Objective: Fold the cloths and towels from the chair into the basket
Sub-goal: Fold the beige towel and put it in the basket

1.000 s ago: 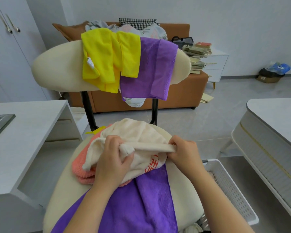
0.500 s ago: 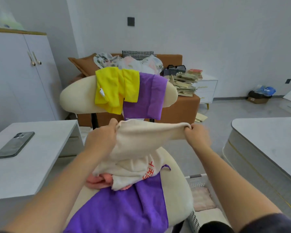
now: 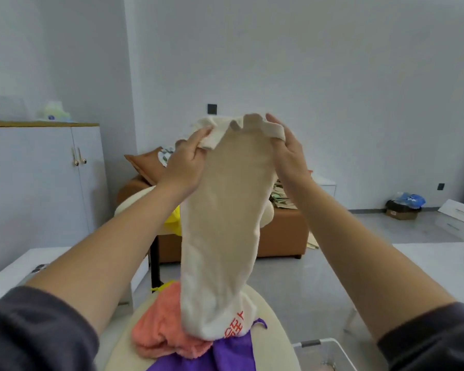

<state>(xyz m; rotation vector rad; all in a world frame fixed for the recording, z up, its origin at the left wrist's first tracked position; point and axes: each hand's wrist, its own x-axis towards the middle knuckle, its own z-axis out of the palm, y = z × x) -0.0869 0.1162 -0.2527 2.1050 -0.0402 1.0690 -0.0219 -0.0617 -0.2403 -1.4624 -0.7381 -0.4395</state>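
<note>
A cream towel with red lettering near its bottom hangs lengthwise in front of me. My left hand pinches its top left corner and my right hand grips its top right edge, both raised high. The towel's lower end still touches the pile on the cream chair seat, where a coral cloth and a purple cloth lie. A bit of yellow cloth on the chair back shows behind my left arm. The white basket sits at the lower right, beside the chair.
A white desk with a phone edge stands on the left, a white table on the right. Behind the chair is a brown sofa. A white cabinet lines the left wall. A box sits by the far wall.
Both hands have lifted the cream towel from the seat pile up high, so it now hangs long. The camera has tilted upward.
</note>
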